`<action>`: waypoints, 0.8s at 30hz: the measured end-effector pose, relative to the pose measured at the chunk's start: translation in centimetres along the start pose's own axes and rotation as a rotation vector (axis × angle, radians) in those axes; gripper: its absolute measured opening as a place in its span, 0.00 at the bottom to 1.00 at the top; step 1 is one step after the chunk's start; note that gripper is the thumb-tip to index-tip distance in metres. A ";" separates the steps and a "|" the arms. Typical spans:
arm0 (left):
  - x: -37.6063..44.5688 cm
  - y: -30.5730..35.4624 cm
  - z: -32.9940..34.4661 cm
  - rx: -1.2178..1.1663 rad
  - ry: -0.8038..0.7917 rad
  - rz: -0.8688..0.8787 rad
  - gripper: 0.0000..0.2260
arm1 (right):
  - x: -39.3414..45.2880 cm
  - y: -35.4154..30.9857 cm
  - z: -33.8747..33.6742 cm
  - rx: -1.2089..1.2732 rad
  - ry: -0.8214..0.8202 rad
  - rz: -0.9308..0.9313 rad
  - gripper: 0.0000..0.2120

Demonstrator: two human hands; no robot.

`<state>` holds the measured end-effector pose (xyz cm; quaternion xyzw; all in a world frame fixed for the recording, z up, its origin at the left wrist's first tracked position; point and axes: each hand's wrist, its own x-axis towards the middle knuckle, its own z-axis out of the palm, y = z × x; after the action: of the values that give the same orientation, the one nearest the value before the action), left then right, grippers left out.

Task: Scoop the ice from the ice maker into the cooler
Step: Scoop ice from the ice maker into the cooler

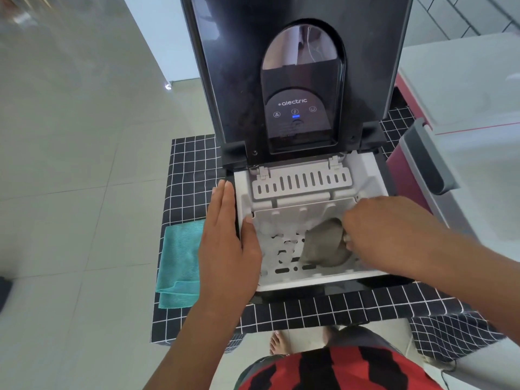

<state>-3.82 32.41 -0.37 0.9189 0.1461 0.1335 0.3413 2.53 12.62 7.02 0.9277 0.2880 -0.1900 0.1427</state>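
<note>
While the ice maker sits lid-up on the checked cloth over the bench, the left hand lies flat, fingers straight, on its rim at nine o'clock. Right hand is down in the white basket at three o'clock, fingers curled round the handle of a grey scoop. Red cooler stands just beside the machine at two o'clock. Teal towel lies at eight o'clock.

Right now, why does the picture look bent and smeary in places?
Head view: the wide lens bows the floor tiles and the ice maker's raised lid outward; the lid's window shows glare; the scoop in the right hand is motion-blurred; the left hand on the rim stays sharp.
</note>
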 end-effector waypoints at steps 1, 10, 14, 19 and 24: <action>0.0 0.0 0.0 -0.004 0.001 0.002 0.26 | 0.0 0.1 0.4 0.030 -0.006 -0.014 0.03; 0.0 -0.1 0.1 -0.031 0.002 0.005 0.26 | 1.1 -1.0 2.3 0.276 -0.018 0.022 0.12; 0.0 -0.1 0.2 -0.039 0.004 0.000 0.26 | 1.5 -0.7 2.8 0.493 -0.128 0.058 0.15; 0.0 -0.2 0.1 -0.044 0.006 0.001 0.26 | 2.2 -1.3 3.2 0.534 -0.116 0.071 0.16; 0.1 -0.2 0.2 -0.057 0.003 -0.005 0.26 | 2.6 -0.5 3.0 0.546 -0.120 0.118 0.19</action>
<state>-3.75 32.46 -0.59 0.9082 0.1452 0.1381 0.3674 3.34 13.15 3.16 0.9340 0.1628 -0.3066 -0.0849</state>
